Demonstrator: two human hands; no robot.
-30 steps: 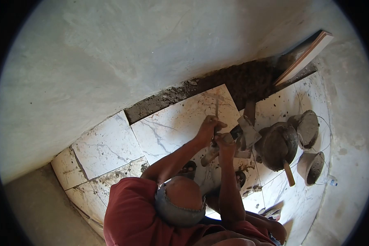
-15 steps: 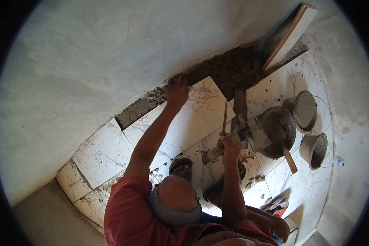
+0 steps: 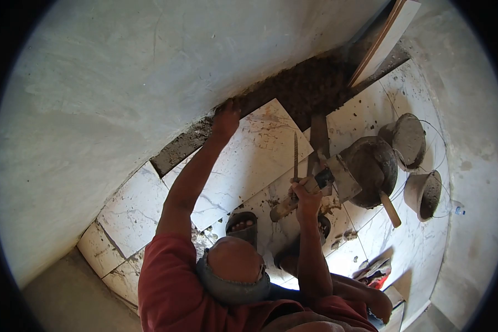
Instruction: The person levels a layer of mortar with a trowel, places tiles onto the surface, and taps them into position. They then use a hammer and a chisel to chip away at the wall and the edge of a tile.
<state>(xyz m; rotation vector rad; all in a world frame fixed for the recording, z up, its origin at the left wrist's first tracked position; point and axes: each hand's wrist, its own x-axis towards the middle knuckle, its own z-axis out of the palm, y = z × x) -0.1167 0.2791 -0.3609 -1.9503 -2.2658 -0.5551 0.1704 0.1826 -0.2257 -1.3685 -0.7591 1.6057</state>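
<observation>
My left hand (image 3: 227, 119) reaches to the wall-side edge of a large white marbled tile (image 3: 254, 149), its fingers bent down at the mortar-filled gap (image 3: 185, 152). No object shows in it. My right hand (image 3: 307, 198) is closed around a thin, ridged dark rod (image 3: 296, 152) that points toward the wall, above the tile's near edge. Behind that hand runs a dirty wooden-handled tool (image 3: 283, 209) with a black band and a flat metal blade (image 3: 343, 178). Beyond the tile's far corner, dark wet mortar (image 3: 304, 88) lies along the wall.
A wide mortar pan (image 3: 371, 166) with a wooden handle (image 3: 390, 210) stands right of my right hand. Past it are two dirty buckets (image 3: 409, 141) (image 3: 423, 193). A long board (image 3: 384, 44) leans at the upper right. My sandalled foot (image 3: 242, 226) rests beside the tile.
My left hand has shifted slightly left along the tile's wall-side edge. The rod in my right hand has tilted a little to the left. The whole view has shifted slightly.
</observation>
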